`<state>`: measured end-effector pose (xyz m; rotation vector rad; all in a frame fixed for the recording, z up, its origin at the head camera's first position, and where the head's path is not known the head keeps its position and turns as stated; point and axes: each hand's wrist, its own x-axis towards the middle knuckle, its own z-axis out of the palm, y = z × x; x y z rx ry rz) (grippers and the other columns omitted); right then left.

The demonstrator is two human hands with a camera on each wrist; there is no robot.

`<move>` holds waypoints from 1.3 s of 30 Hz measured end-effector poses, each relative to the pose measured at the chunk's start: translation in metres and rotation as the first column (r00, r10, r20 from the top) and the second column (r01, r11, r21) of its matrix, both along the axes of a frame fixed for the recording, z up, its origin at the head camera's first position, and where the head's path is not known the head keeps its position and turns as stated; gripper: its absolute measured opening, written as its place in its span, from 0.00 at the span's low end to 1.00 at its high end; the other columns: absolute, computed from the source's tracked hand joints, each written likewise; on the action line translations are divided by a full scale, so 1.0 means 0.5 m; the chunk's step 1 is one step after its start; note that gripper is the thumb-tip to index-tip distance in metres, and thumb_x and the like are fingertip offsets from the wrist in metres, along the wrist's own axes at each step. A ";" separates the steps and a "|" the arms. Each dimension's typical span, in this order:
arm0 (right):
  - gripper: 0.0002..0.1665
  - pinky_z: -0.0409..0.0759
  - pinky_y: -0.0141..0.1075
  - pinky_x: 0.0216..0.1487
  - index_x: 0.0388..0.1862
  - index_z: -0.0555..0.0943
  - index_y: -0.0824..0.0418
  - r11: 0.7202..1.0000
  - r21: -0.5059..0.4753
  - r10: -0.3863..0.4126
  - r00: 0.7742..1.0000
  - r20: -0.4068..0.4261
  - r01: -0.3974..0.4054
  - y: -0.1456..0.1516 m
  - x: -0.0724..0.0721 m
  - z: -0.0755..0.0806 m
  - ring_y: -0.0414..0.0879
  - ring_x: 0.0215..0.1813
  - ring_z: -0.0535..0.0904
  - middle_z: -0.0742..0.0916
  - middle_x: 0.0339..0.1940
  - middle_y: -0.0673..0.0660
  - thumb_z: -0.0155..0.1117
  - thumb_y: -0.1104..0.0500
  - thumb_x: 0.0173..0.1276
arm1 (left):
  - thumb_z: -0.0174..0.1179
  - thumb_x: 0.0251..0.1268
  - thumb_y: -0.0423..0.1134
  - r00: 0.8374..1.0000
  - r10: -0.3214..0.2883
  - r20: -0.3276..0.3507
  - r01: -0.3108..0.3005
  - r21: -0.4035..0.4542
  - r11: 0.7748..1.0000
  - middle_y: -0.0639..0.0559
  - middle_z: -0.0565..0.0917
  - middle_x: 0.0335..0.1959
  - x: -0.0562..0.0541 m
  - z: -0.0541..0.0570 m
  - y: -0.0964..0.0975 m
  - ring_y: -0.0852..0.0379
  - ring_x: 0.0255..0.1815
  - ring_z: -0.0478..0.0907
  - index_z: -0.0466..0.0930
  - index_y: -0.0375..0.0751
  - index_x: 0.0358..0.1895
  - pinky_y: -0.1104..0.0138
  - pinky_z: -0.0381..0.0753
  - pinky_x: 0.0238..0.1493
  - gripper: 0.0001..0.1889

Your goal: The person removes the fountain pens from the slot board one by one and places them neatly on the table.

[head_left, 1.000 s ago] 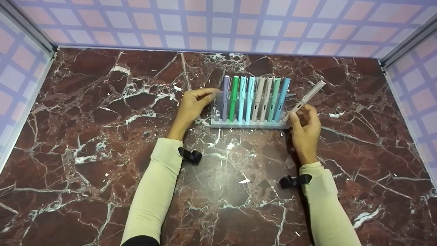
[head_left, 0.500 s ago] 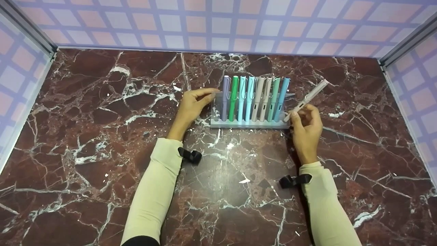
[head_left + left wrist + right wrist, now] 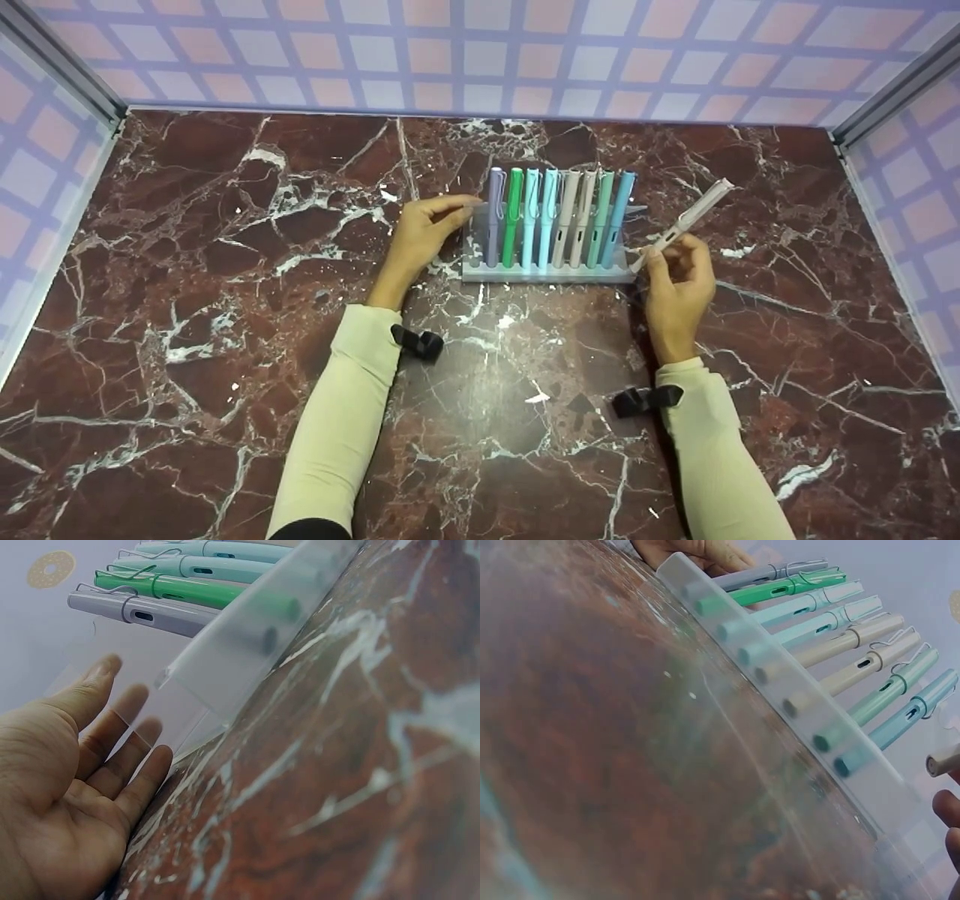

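A clear acrylic pen stand holds a row of capped pens, leaning back. From left to right come a purple pen, a green pen, two light blue pens, two beige pens, a sage green pen and a blue pen. My left hand pinches the stand's left edge; in the left wrist view its fingers show through the clear panel. My right hand pinches another beige pen near its lower end, tilted to the upper right, just beside the stand's right end.
The stand is on a dark red marbled table. A checked pink and purple panel closes off the back, with similar panels at both sides. Black straps with small devices sit on both wrists.
My right hand has shifted slightly to the right with the beige pen, whose lower end has drawn away from the stand's right end. My left hand has stayed in place.
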<state>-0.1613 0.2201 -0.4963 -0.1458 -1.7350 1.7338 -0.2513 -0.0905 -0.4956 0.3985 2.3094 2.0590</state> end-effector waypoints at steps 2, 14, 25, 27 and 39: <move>0.12 0.76 0.28 0.30 0.41 0.78 0.64 1.000 0.004 -0.013 1.000 0.008 0.013 -0.001 0.001 0.003 0.42 0.29 0.77 0.83 0.28 0.55 0.61 0.77 0.62 | 0.63 0.70 0.37 1.000 0.005 -0.001 -0.005 0.002 1.000 0.47 0.88 0.50 0.001 -0.001 0.000 0.48 0.32 0.82 0.87 0.41 0.51 0.70 0.80 0.30 0.11; 0.09 0.76 0.29 0.27 0.38 0.79 0.66 0.999 0.024 -0.040 0.999 0.004 0.040 -0.003 0.006 0.001 0.42 0.28 0.79 0.83 0.26 0.52 0.60 0.77 0.64 | 0.63 0.70 0.37 1.000 -0.012 -0.025 0.011 -0.013 1.000 0.49 0.88 0.51 0.000 -0.001 -0.001 0.50 0.49 0.85 0.88 0.42 0.51 0.65 0.82 0.49 0.10; 0.11 0.73 0.28 0.14 0.29 0.77 0.62 1.000 0.004 -0.010 1.000 0.029 0.010 -0.016 0.011 0.001 0.41 0.14 0.73 0.82 0.20 0.51 0.61 0.76 0.61 | 0.63 0.70 0.36 1.000 -0.012 0.014 0.012 0.007 1.000 0.47 0.88 0.51 0.000 0.000 0.000 0.47 0.49 0.85 0.87 0.41 0.51 0.64 0.83 0.49 0.11; 0.11 0.73 0.29 0.13 0.28 0.76 0.62 1.000 -0.001 0.008 1.000 0.021 -0.008 -0.019 0.012 0.001 0.41 0.13 0.73 0.81 0.19 0.52 0.60 0.77 0.61 | 0.62 0.70 0.35 1.000 -0.017 0.013 0.016 0.015 1.000 0.44 0.88 0.52 -0.001 -0.001 0.001 0.45 0.52 0.84 0.86 0.39 0.52 0.63 0.82 0.54 0.11; 0.11 0.75 0.29 0.15 0.42 0.77 0.66 0.995 -0.045 0.088 0.996 -0.004 -0.088 -0.029 0.017 0.004 0.43 0.16 0.74 0.82 0.24 0.54 0.61 0.77 0.63 | 0.60 0.71 0.31 1.000 -0.014 0.012 0.014 -0.004 1.000 0.39 0.86 0.52 0.033 0.058 0.005 0.36 0.51 0.83 0.84 0.31 0.52 0.58 0.83 0.50 0.11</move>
